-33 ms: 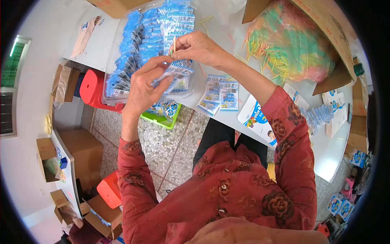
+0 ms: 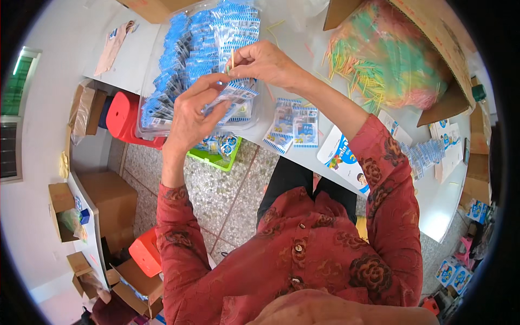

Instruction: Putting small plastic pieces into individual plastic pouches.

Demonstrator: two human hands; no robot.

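My left hand [image 2: 189, 116] grips a small blue-and-white packet [image 2: 234, 93] above the white table's [image 2: 449, 200] near edge. Right above it, my right hand [image 2: 265, 62] pinches a thin yellow stick [image 2: 232, 58] at the packet's top. Behind both hands lies a clear plastic tray [image 2: 200, 49] heaped with several similar blue packets. A few more packets [image 2: 292, 125] lie loose on the table below my right forearm. At the back right, an open cardboard box [image 2: 390, 59] is full of thin coloured sticks.
A picture booklet [image 2: 346, 160] and a stack of packets [image 2: 428, 154] lie at the table's right. On the floor to the left are a red stool [image 2: 127, 122], a green tray [image 2: 216, 153], cardboard boxes [image 2: 108, 200] and an orange stool [image 2: 145, 252].
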